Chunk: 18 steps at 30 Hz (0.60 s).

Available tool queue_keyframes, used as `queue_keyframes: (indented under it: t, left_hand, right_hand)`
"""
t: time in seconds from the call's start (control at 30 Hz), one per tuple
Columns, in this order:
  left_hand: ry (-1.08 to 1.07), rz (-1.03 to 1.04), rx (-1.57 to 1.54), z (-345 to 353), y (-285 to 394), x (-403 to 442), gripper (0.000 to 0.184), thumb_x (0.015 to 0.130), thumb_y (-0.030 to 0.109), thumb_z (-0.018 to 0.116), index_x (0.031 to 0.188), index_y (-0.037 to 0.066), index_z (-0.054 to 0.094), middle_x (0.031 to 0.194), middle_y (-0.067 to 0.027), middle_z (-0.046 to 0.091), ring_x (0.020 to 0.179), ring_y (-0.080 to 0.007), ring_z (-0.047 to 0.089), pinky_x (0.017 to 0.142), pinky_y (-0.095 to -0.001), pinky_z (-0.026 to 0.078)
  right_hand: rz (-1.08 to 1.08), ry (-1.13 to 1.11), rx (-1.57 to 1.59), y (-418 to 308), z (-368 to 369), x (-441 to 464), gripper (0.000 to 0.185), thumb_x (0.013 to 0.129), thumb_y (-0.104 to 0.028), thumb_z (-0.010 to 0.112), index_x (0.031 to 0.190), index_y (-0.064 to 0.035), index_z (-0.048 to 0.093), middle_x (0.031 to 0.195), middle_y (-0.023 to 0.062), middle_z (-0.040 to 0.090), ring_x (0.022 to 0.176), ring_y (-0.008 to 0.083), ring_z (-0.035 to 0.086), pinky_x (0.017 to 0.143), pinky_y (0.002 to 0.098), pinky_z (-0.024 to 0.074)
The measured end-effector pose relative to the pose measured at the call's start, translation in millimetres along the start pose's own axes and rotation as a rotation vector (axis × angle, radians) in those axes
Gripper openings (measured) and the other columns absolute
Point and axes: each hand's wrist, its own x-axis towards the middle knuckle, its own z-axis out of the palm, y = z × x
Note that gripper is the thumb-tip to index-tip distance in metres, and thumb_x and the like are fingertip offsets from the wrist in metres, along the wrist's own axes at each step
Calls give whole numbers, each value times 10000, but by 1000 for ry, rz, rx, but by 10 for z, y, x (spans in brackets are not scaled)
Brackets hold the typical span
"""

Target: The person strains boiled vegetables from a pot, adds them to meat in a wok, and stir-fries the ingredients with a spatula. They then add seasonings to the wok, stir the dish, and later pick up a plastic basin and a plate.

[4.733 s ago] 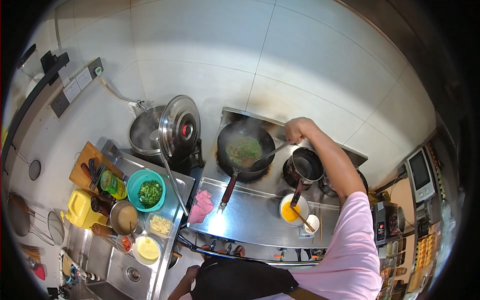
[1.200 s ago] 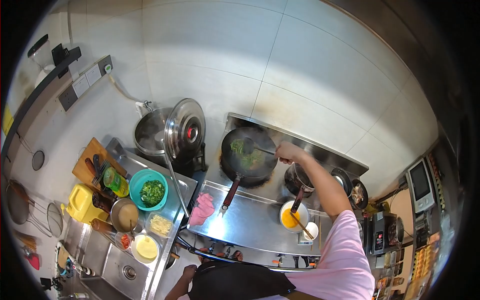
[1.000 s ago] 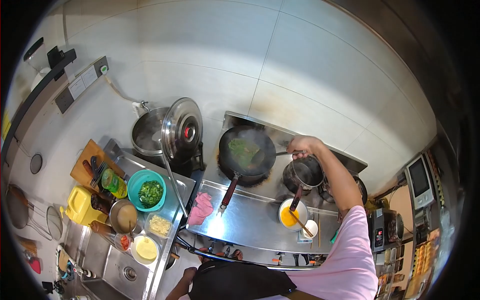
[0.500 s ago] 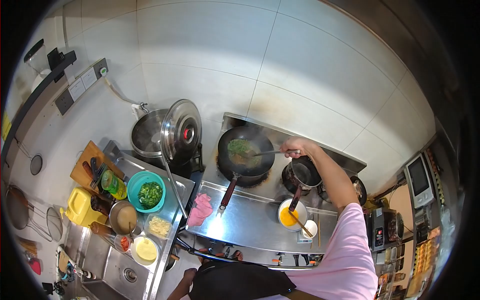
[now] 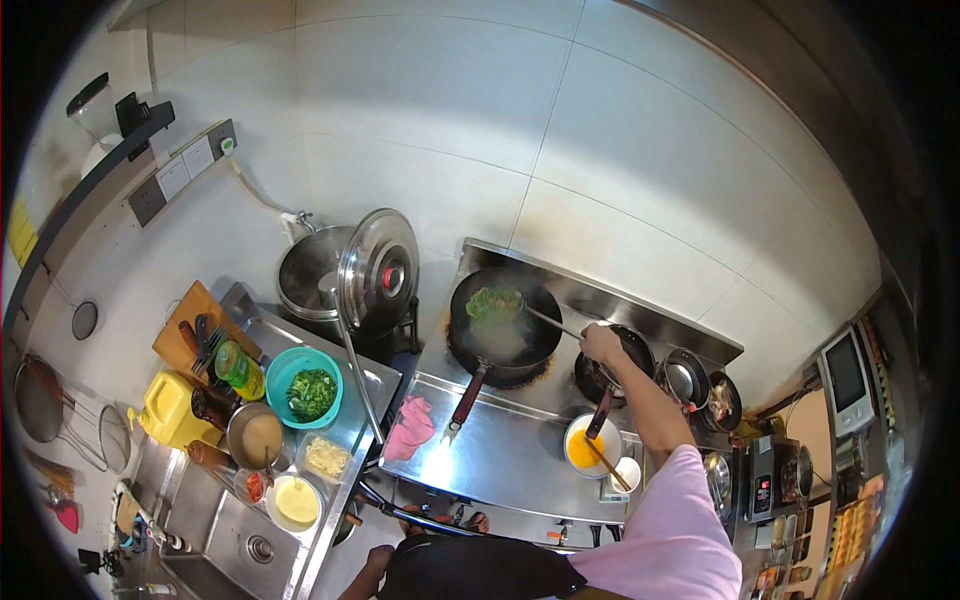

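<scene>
My right hand [image 5: 600,343] is closed around the handle of a long metal cooking utensil [image 5: 553,320]. Its far end reaches into a black wok [image 5: 540,347] on the stove; steam blurs that end, so its shape is hard to tell. Chopped greens [image 5: 494,304] lie in the wok with liquid below them. The wok's dark red handle [image 5: 467,397] points toward me, with no hand on it. My left hand [image 5: 378,560] hangs low beside the black apron [image 5: 480,567], away from the stove; its fingers are not clear.
A smaller pan [image 5: 637,350] sits right of the wok, more pans beyond it. Nearer me stand a bowl of beaten egg [image 5: 583,450] with chopsticks and a white cup [image 5: 627,474]. Left are a pink cloth [image 5: 409,428], a lidded steel pot [image 5: 312,272] and a teal bowl of greens [image 5: 312,395].
My right hand has shifted slightly and now holds the utensil at a steeper slant. The greens look more bunched at the wok's far side, and liquid shows. The whole view has shifted a little.
</scene>
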Motion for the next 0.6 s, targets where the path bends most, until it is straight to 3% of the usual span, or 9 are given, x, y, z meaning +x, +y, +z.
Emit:
queue_keyframes:
  t: [0.1, 0.13, 0.23, 0.33, 0.43, 0.53, 0.57, 0.6]
  left_hand:
    - [-66, -65, -6, -35, -35, -30, 250, 855, 249, 523, 875, 50, 673, 885, -141, 663, 825, -277, 627, 771, -398, 493]
    - [-94, -93, 15, -40, -37, -14, 239, 840, 275, 551, 879, 67, 664, 905, -143, 666, 857, -302, 645, 792, -396, 503]
    - [-81, -218, -62, -93, 79, 60, 288, 871, 285, 524, 941, 49, 673, 887, -131, 662, 770, -249, 614, 746, -377, 493]
    - [61, -483, -485, -66, 195, 139, 244, 868, 205, 527, 838, 22, 686, 794, -107, 639, 684, -193, 570, 637, -370, 473]
    - [176, -427, -530, -10, 347, 95, 264, 872, 218, 511, 845, 26, 689, 779, -97, 637, 664, -184, 562, 617, -367, 468]
    - [105, -338, -299, -30, 402, -23, 266, 876, 219, 503, 865, 35, 695, 782, -95, 644, 659, -183, 564, 605, -362, 466]
    - [20, -101, -145, 6, 132, 21, 241, 874, 200, 503, 843, 48, 688, 777, -92, 639, 659, -187, 571, 594, -372, 466]
    - [12, -96, -136, 30, 95, -11, 240, 874, 201, 502, 831, 50, 683, 773, -92, 635, 664, -191, 573, 599, -375, 467]
  right_hand:
    - [-17, -217, -206, -389, -546, -84, 232, 823, -195, 599, 975, -69, 721, 991, 185, 711, 991, 357, 674, 851, 464, 538]
    - [-18, -237, -232, -464, -735, -90, 238, 820, -192, 598, 975, -63, 723, 994, 188, 712, 987, 360, 675, 843, 462, 540]
    - [0, -275, -272, -489, -1058, 36, 252, 806, -184, 594, 964, -39, 728, 1003, 199, 711, 963, 364, 683, 814, 453, 547]
    - [69, -310, -224, -304, -1211, 307, 255, 778, -171, 592, 922, -11, 730, 998, 214, 708, 914, 356, 697, 771, 444, 554]
    - [147, -431, -143, -207, -1226, 576, 264, 731, -158, 586, 874, 15, 724, 961, 235, 705, 872, 348, 707, 733, 443, 556]
    - [68, -311, -137, -122, -762, 810, 272, 747, -160, 573, 887, 19, 721, 983, 241, 700, 873, 347, 707, 742, 446, 557]
    - [80, -212, -145, -148, -501, 886, 250, 773, -169, 580, 903, -16, 730, 984, 234, 701, 898, 341, 703, 766, 450, 559]
    - [39, -219, -149, -268, -486, 858, 256, 776, -161, 584, 934, -18, 726, 1001, 229, 702, 928, 344, 698, 788, 452, 556]
